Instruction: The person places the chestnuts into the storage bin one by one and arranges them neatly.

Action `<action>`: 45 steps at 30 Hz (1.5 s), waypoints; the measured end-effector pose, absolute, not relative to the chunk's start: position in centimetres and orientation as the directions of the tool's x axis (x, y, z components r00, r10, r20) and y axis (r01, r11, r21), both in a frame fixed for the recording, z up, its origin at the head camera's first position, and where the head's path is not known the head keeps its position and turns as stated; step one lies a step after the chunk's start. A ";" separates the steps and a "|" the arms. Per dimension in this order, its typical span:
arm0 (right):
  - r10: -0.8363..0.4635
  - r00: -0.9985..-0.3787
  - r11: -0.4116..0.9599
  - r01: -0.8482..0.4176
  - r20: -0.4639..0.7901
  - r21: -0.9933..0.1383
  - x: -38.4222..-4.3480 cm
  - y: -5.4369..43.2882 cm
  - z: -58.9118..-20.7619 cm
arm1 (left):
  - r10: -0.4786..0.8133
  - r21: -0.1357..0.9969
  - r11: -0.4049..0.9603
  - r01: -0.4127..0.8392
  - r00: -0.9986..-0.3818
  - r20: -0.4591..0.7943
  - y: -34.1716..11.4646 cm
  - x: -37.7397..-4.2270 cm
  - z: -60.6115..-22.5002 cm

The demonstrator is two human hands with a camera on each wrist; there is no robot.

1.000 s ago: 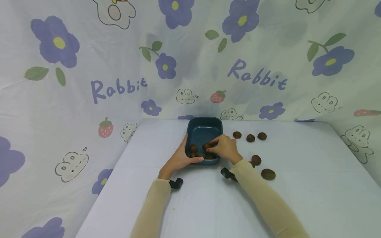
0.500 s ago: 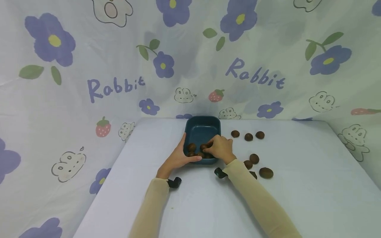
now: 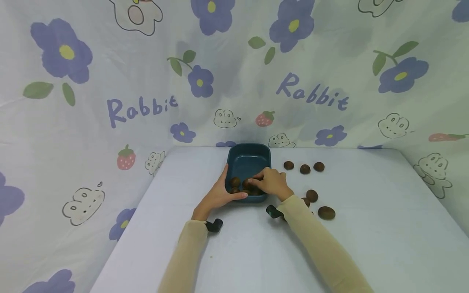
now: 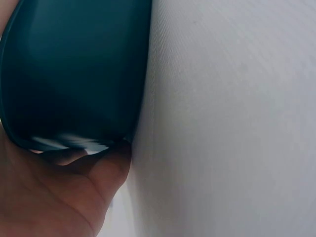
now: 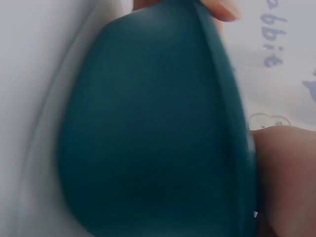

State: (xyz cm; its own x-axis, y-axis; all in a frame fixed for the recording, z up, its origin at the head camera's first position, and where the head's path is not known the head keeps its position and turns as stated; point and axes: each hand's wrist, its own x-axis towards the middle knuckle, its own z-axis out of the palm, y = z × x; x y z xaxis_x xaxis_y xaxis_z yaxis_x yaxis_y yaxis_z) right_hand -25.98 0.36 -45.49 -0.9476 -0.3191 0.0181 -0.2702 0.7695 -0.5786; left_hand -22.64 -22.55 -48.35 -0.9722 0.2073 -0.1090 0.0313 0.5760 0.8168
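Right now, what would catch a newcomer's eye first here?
Probably the dark teal dish, near the far edge of the white table: the left hand grips its near-left corner, while the right hand reaches in over brown, roundish nuts at its near end. Behind, a backdrop shows purple flowers and the word Rabbit. More nuts lie on the table, to the dish's right.

Deep glossy teal, that's the dish [image 3: 249,163] | plain brown across the nuts [image 3: 327,213] | soft beige on both sleeves [image 3: 187,254] | black wrist cameras [image 3: 216,226] | white tabletop [image 3: 384,236] | and what a white backdrop [image 3: 238,81]: purple flowers [image 3: 329,136], yellow centres [image 3: 67,52], green leaves [image 3: 38,90], pinkish-red strawberries [image 3: 265,119], dark-outlined rabbits [image 3: 224,119], purple lettering [image 3: 111,114]!
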 end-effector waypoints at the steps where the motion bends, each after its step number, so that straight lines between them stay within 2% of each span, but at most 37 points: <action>1: -0.322 -0.946 0.759 -0.270 0.019 -0.592 -26.0 0.6 -45.4 | 0.207 0.816 0.577 0.031 -0.972 -0.110 -22.6 -22.6 -48.4; 5: -0.324 -0.945 0.725 -0.285 0.056 -0.627 -26.2 1.9 -44.9 | 0.208 0.820 0.571 0.036 -0.973 -0.103 -22.8 -22.7 -48.5; 12: -0.304 -0.931 0.586 -0.351 0.204 -0.730 -25.9 6.6 -42.8 | 0.218 0.824 0.564 0.047 -0.971 -0.094 -22.8 -22.8 -48.7; 18: -0.291 -0.928 0.585 -0.364 0.232 -0.724 -25.3 12.1 -42.3 | 0.211 0.827 0.561 0.039 -0.973 -0.097 -22.8 -22.8 -48.5; 28: -0.275 -0.938 0.643 -0.343 0.212 -0.685 -24.4 18.0 -44.5 | 0.208 0.827 0.561 0.037 -0.973 -0.097 -22.7 -22.9 -48.8; 37: -0.342 -0.927 0.659 -0.353 0.153 -0.665 -23.6 19.7 -45.5 | 0.216 0.830 0.557 0.040 -0.971 -0.098 -22.3 -23.1 -49.1; 45: -0.397 -0.916 0.675 -0.328 0.049 -0.661 -23.9 20.0 -46.2 | 0.215 0.832 0.553 0.042 -0.972 -0.094 -22.7 -23.0 -48.9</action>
State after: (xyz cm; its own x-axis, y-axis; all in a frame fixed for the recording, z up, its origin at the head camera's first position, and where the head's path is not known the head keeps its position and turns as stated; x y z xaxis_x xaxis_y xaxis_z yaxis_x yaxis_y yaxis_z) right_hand -23.88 19.99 -46.23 -0.9164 -0.3972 0.0492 -0.3279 0.6746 -0.6613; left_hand -23.04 -22.67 -48.92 -0.9720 0.2151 -0.0941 0.0417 0.5527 0.8323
